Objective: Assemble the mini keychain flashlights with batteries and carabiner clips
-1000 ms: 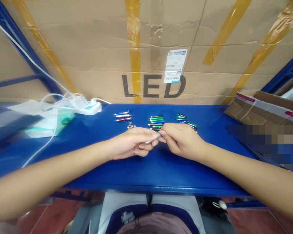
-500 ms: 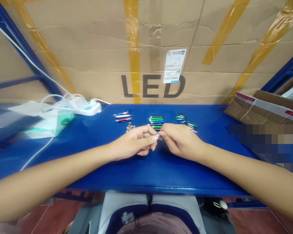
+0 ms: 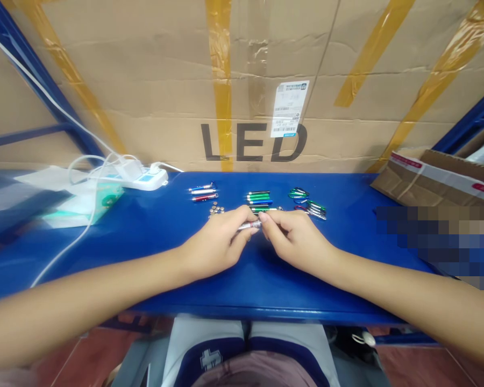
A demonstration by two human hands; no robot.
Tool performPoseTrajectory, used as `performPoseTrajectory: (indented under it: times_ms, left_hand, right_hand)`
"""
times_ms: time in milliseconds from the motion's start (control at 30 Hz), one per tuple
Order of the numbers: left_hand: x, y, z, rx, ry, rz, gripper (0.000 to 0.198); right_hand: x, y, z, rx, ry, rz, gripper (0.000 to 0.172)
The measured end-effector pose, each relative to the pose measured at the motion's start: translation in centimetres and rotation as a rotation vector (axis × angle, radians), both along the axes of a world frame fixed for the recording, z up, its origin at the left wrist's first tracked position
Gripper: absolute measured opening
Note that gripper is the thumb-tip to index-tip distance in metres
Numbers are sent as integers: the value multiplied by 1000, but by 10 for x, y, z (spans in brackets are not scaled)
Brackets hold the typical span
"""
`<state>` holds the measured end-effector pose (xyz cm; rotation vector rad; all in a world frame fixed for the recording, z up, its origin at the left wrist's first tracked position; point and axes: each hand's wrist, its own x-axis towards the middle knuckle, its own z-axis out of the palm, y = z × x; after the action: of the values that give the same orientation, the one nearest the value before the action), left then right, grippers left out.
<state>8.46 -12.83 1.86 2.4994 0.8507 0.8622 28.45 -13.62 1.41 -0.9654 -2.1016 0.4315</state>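
Note:
Over the blue table (image 3: pixel 262 290), a small silver tube (image 3: pixel 249 226) is between my hands, partly hidden by the fingers. My left hand (image 3: pixel 218 239) is closed around its body. The thumb and forefinger of my right hand (image 3: pixel 298 234) pinch at its right end; whether they hold a separate small part there is hidden. Just beyond lie several green, blue and dark tubes (image 3: pixel 259 198) in a row. Small round metal pieces like button cells (image 3: pixel 216 209) are scattered beyond my left hand. Farther back are slim pen-like pieces (image 3: pixel 204 197), one red, one blue.
Green and silver clips or rings (image 3: pixel 315 208) lie beyond my right hand. A white power strip (image 3: pixel 145 180) with cables and a green-white packet (image 3: pixel 80 201) are on the left. An open cardboard box (image 3: pixel 435 177) stands right, and a large carton (image 3: pixel 165 97) forms the back.
My left hand has turned over, its back now upward and its fingers wrapped round the tube, so more of the silver body shows. My right hand still pinches at the right end.

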Motion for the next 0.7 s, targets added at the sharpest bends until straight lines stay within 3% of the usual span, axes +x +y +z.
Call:
performPoseTrajectory:
  times_ms: [167,300,467,700]
  left_hand:
    - [-2,6,-4,321,161,-4,19]
    - [-2,9,-1,354,156,-14,21]
    - [-2,7,5,227,106,-27,15]
    - [-4,10,1,263,77,-30,15]
  right_hand:
    - [-3,2,0,-445,217,48,54]
    - [-2,6,1,-683,359,152,57]
    - [4,8,4,-459,217,112,55]
    - [8,8,4,-353,140,129,38]
